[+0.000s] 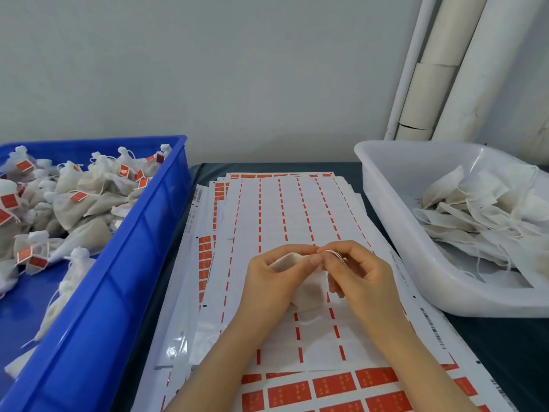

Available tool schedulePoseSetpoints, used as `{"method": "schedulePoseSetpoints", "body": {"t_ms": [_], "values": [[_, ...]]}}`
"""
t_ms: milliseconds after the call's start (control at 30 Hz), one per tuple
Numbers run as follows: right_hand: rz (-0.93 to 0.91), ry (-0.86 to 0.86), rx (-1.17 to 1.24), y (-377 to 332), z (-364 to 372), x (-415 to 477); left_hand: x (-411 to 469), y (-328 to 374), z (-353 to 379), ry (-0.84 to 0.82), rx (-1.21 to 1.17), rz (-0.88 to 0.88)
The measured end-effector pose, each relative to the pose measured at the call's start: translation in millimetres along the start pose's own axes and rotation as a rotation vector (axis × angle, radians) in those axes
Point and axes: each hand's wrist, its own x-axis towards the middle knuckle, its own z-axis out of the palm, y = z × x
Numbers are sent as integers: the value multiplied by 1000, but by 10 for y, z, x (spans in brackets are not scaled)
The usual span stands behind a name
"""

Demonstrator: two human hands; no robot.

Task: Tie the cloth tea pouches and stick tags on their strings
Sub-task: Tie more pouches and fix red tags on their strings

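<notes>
Tea pouch [309,288] sits over the sticker sheets [282,209], centre of table: left hand [273,278] curled around its body, right hand [359,278] pinching the white string [334,253] at its neck. Blue crate [124,263] on the left holds tied pouches [80,209] with red tags; white tub [401,233] on the right holds untied pouches [475,215]. Red stickers [334,385] carry print too small to read; sheet edges show barcodes [433,325], adjacent text unreadable.

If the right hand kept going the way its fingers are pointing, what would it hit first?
The left hand: the right hand, pinching the string, points leftward and its fingers look to meet the left one's over the tea pouch. Depth is unclear, so the pouch could come first.
</notes>
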Motion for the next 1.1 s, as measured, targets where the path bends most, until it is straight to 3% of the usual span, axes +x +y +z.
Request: {"method": "schedulePoseSetpoints", "body": {"t_ms": [367,700,867,1100], "values": [[79,31,30,3,25,12,5,-5,12,61,35,-68],[256,48,290,-44,-28,45,24,1,-9,71,39,-55],[316,103,527,-42,-125,91,43,-1,-17,55,62,-53],[402,-77,915,-28,-102,97,2,-10,-57,-53,30,-32]]}}
